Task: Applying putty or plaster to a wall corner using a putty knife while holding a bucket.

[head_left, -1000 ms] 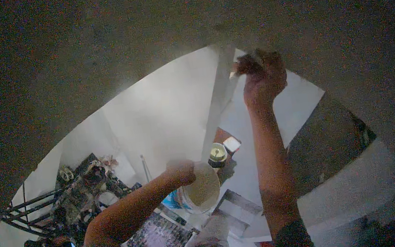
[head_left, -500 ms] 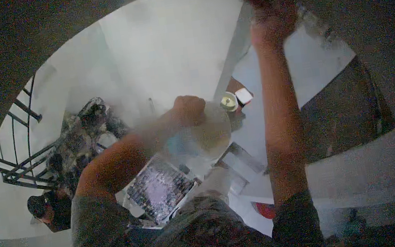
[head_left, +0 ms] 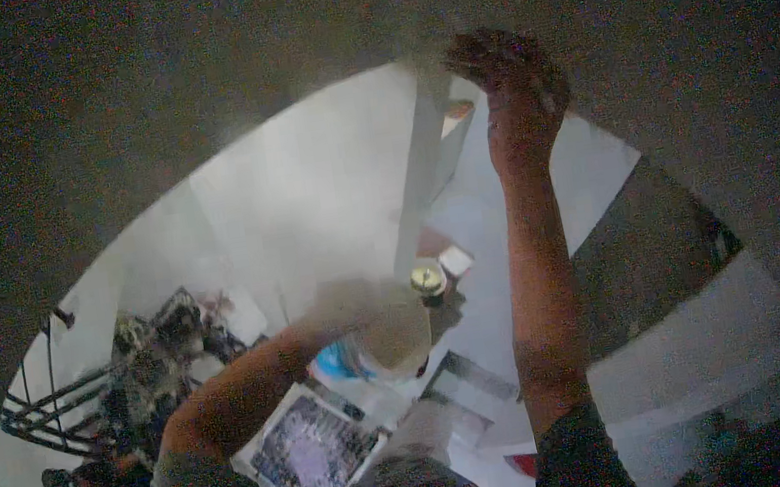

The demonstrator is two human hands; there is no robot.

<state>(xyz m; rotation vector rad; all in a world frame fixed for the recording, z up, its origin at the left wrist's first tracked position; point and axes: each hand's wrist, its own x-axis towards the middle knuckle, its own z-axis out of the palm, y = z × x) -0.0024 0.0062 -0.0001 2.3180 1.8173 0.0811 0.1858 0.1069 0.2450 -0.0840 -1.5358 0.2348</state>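
Hands split: right hand [head_left: 513, 87] pressed overhead on ceiling [head_left: 189, 92], grip unclear; left hand [head_left: 345, 314] clasped a pale tub [head_left: 392, 328] I judged liable to tip.

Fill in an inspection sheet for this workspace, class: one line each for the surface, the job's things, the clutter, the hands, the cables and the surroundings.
Surface: a rough grey overhead surface fills the upper picture; pale floor shows far below.
Job's things: a pale bucket-like container, blurred, at the left hand; contents cannot be told.
Clutter: a dark heap of gear and metal bars at lower left; a printed sheet; a small round can.
Hands: right hand is raised against the grey surface, whatever it holds too blurred to tell; left hand is at the container, grip unclear.
Cables: nothing seen for certain.
Surroundings: a pale upright post; a dark panel at right.
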